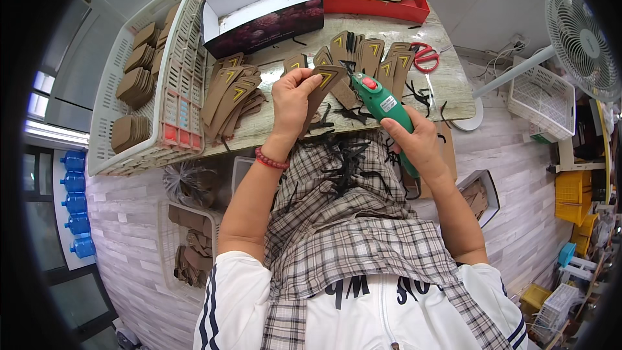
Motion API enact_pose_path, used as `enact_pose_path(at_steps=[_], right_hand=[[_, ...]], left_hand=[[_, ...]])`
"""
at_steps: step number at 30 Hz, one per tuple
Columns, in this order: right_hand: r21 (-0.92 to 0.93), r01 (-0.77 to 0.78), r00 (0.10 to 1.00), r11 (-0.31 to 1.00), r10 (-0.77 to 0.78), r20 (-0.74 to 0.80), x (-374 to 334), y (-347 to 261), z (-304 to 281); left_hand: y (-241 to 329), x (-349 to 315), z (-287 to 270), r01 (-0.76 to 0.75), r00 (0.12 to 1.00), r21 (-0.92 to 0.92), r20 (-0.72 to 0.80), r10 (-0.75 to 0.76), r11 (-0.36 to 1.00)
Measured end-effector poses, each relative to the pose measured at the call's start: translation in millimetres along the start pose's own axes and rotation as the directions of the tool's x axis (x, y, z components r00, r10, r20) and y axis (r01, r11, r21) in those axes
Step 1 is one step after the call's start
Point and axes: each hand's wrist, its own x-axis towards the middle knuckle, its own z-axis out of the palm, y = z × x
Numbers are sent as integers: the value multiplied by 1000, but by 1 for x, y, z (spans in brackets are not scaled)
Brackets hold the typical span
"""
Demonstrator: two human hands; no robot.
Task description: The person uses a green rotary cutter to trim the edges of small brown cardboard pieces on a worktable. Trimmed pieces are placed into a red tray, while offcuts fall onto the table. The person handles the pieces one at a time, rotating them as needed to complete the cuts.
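Observation:
Pinched between the thumb and fingers of my left hand is a brown tab with a yellow chevron near its upper end. My right hand is wrapped round a green handheld electric cutter with a red button. The cutter's dark tip points up and left, close to the tab's right edge; whether they touch, I cannot tell. More brown chevron tabs lie fanned out behind my hands, and another pile of tabs sits left of my left hand. Black trimmed strips are scattered over my plaid apron.
Red-handled scissors lie at the table's right. A white crate of brown pieces stands left; an open dark box and a red tray holding tabs are at the back. A fan stands right.

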Motion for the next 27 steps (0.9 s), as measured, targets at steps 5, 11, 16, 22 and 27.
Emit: enact_pose_path(at_steps=[5, 11, 16, 22, 27], right_hand=[[-51, 27, 999, 998, -26, 26, 2, -2, -2], [-124, 134, 990, 983, -128, 56, 6, 4, 0], [-67, 43, 994, 997, -36, 102, 9, 1, 11], [9, -40, 999, 999, 40, 33, 4, 10, 13], [19, -43, 999, 999, 43, -6, 2, 19, 9]], left_hand=[[15, 4, -8, 4, 999, 64, 52, -7, 998], [18, 15, -28, -9, 991, 203, 131, -18, 979], [24, 16, -44, -34, 977, 312, 211, -34, 949], [30, 57, -173, -35, 985, 543, -122, 121, 839], [2, 47, -123, -189, 772, 975, 222, 596, -119]])
